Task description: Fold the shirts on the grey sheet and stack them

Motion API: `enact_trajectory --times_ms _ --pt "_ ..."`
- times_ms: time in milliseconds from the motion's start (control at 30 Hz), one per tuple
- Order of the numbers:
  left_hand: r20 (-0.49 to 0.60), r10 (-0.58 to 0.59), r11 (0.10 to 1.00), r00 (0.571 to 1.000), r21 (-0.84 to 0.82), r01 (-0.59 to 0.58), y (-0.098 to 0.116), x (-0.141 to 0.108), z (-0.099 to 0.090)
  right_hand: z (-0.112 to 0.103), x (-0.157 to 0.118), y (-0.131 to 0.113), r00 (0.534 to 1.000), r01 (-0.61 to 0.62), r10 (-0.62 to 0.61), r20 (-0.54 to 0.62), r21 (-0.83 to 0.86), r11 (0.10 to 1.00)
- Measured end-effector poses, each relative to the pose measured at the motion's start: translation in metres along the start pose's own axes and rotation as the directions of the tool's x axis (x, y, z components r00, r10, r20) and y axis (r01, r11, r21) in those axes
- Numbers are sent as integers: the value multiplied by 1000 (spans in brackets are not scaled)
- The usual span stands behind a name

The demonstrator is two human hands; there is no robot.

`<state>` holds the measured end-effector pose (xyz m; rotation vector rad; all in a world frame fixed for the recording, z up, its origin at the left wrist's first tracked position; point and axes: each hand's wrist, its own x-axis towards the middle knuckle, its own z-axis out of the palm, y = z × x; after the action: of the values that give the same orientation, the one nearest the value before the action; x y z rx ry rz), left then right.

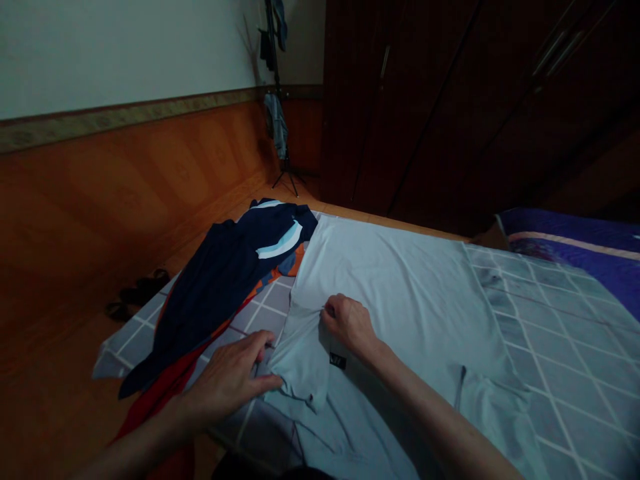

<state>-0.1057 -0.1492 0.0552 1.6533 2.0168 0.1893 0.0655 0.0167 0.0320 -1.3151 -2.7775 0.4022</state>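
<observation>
A pale grey-blue T-shirt (400,280) lies spread over a checked cloth, with a small black label (338,361) on it. My right hand (349,323) pinches the shirt's fabric near its left side, drawing creases toward the fingers. Part of the left sleeve is folded inward below that pinch. Beside the sleeve's edge is my left hand (235,373), thumb and fingers apart. Its fingertips are close to the fabric; whether they touch it I cannot tell.
Dark navy clothing (215,267) with white stripes lies left of the shirt, above a red garment (175,380). The checked cloth (560,313) extends right toward purple bedding (575,233). A clothes stand (287,163) and dark wardrobe (400,100) are behind. Dark footwear (137,293) sits on the floor.
</observation>
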Motion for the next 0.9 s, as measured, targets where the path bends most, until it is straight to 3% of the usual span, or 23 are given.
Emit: enact_trajectory --times_ms 167,267,367,467,567,667,800,900 --pt "67 14 997 998 68 -18 -11 -16 19 3 2 -1 999 26 -26 -18 -30 999" --pt "-37 91 991 995 101 -87 -19 -18 29 4 1 -5 997 68 -69 -18 -53 996" --pt "-146 218 975 965 76 -209 -21 -16 32 5 -1 -9 993 113 -114 -18 -65 991" --pt "-79 262 965 962 18 -261 -18 -14 32 5 -2 -11 991 128 -130 -23 -78 989" --pt "-46 223 975 974 22 -222 -18 -14 31 7 -3 -11 992 121 -125 -32 -91 988" --pt "-34 108 992 994 67 -105 -24 -18 31 9 -3 -11 991 121 -125 -37 -99 988" --pt "126 -22 983 992 184 -2 -29 -23 27 8 -5 -13 990 136 -139 -25 -103 985" --pt "204 -33 967 978 254 -21 -28 -24 22 3 -9 -17 990 138 -140 -8 -105 985"
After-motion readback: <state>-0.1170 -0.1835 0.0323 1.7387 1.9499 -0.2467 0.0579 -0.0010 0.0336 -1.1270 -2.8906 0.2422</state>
